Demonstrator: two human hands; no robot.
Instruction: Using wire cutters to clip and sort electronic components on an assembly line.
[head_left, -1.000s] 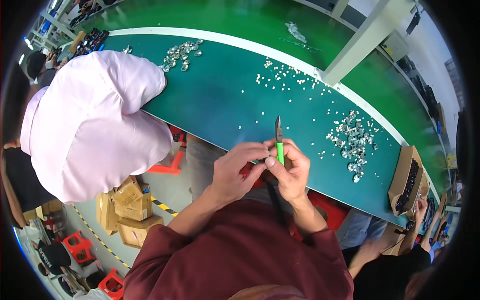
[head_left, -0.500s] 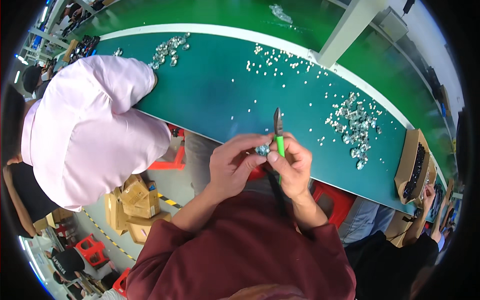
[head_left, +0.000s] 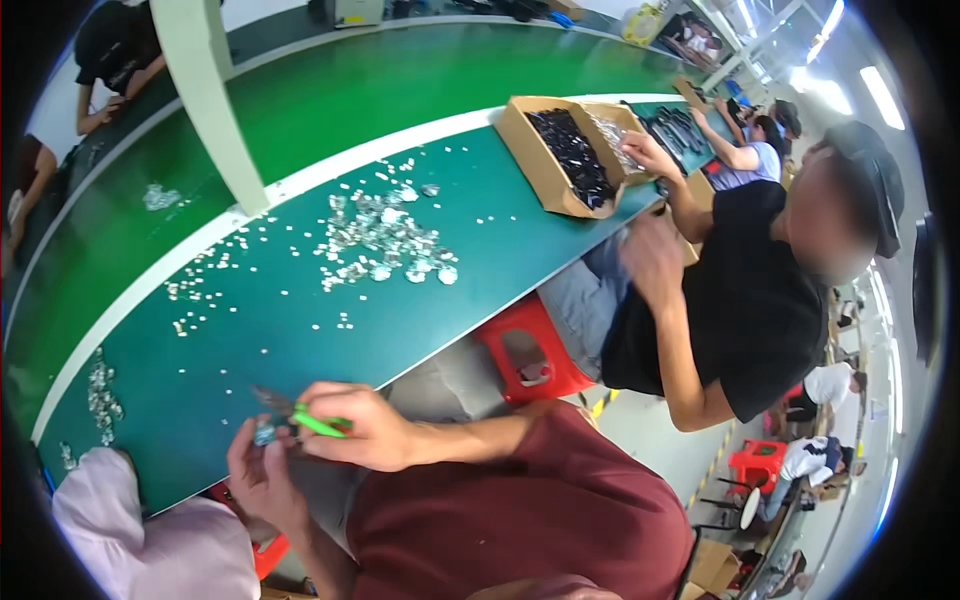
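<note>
My left hand (head_left: 265,478) pinches a small shiny blue-silver piece (head_left: 264,432) between thumb and fingers, just past the bench's near edge. Close beside it, my right hand (head_left: 362,425) is wrapped round the bright green handles of a pair of pliers (head_left: 318,422). The dark jaws point away to the far left, above the small piece; blur hides whether they touch it. On the green bench top (head_left: 400,330) ahead lies a heap of glittering clear-silver pieces (head_left: 385,235) with many tiny pale bits around it.
A cardboard box (head_left: 530,165) of black parts stands at the far right, with a co-worker's hand (head_left: 650,155) at it. That person, in a black shirt (head_left: 725,300), sits to my right. A pale pink sleeve (head_left: 100,495) is at lower left. A white post (head_left: 210,110) rises behind the bench.
The view has swung to the right, so the box and the co-worker in black now show large. Both hands appear further left and lower, still holding the piece and the pliers.
</note>
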